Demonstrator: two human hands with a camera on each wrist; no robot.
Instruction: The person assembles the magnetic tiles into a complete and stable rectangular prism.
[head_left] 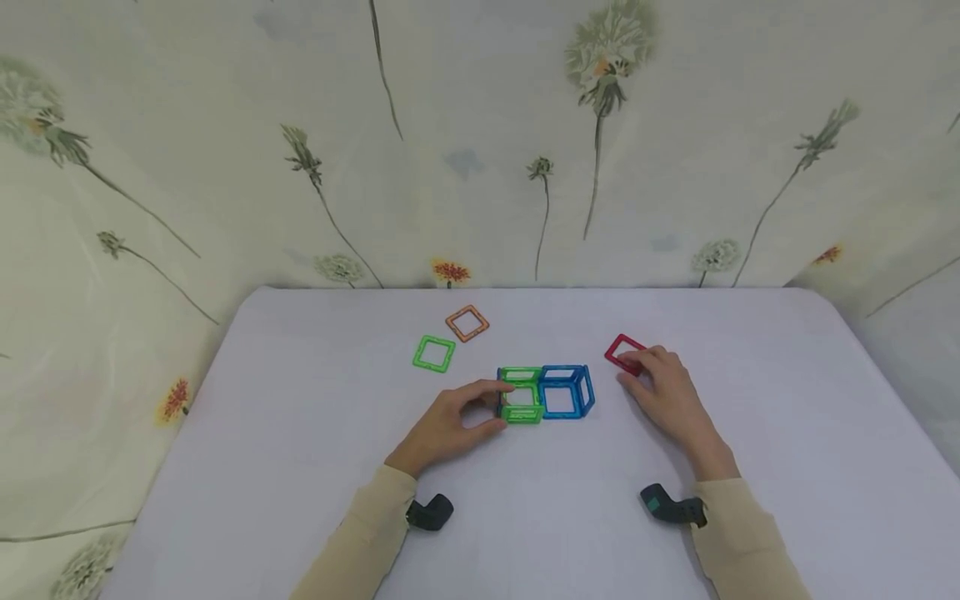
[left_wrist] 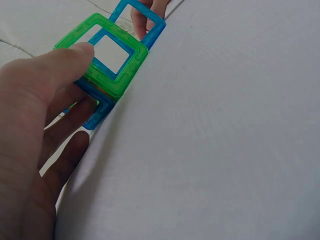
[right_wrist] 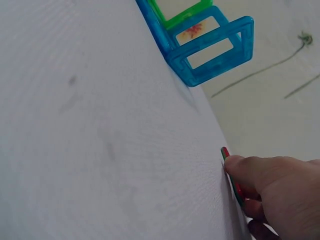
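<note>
The person's left arm (head_left: 360, 537) slants in from the lower left, the left hand (head_left: 450, 423) curved, thumb and forefinger apart. The right arm (head_left: 746, 533) angles inward from the lower right, the right hand (head_left: 671, 396) pinching thumb against fingers, though the lowest ones seem partly hidden.

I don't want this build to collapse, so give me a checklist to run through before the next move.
1. Left hand gripping the structure: ok, at its green end.
2. Right hand gripping the red square: ok, between thumb and fingers.
3. Red square fully off the table: cannot tell.
4. Front of the blue end closed: not ok, it is open.
5. Orange square and loose green square out of the way: ok, both lie apart from the structure.
</note>
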